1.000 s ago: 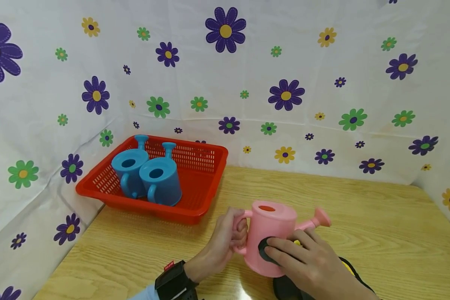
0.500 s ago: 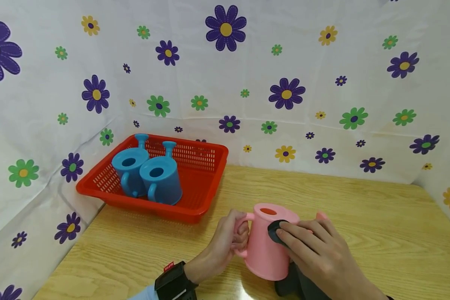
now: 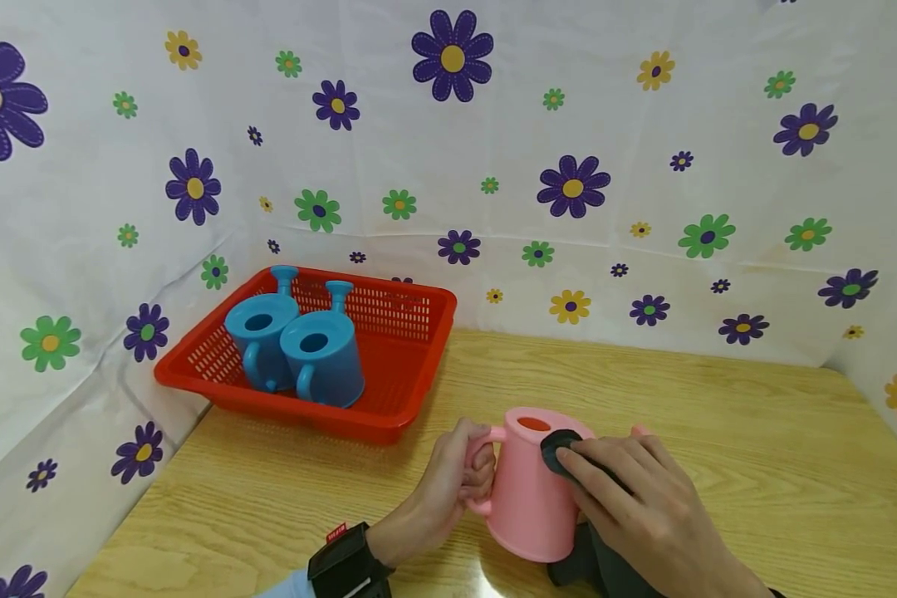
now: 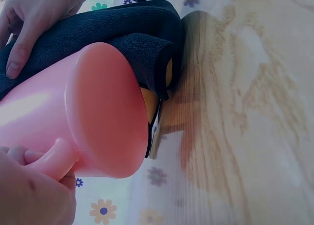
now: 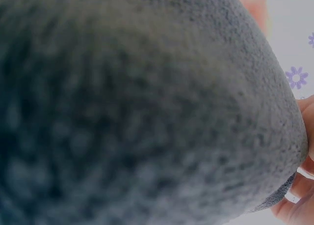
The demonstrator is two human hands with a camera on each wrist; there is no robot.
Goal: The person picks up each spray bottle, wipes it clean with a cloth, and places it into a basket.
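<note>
A pink watering can (image 3: 531,511) stands out in front of me near the table's front, its round base turned toward the left wrist view. My left hand (image 3: 448,477) grips its handle, fingers curled round the loop. With my right hand (image 3: 639,502) I hold a dark cloth (image 4: 98,31) against the can's side, close below its top rim. The cloth hangs down beside the can, and a bit of yellow shows at its edge in the left wrist view. Most of the spout is hidden behind my right hand. Cloth fills much of the right wrist view.
At the back left of the wooden table (image 3: 643,399) sits a red slotted basket (image 3: 329,425). In its left part stand two blue watering cans, one farther left (image 3: 262,340) and one nearer the middle (image 3: 332,370). A flower-print sheet (image 3: 389,141) hangs behind and beside the table.
My right hand has slid the cloth up the can's side, from the lower middle to just below the top rim. My left hand keeps its grip; the can has dipped slightly.
</note>
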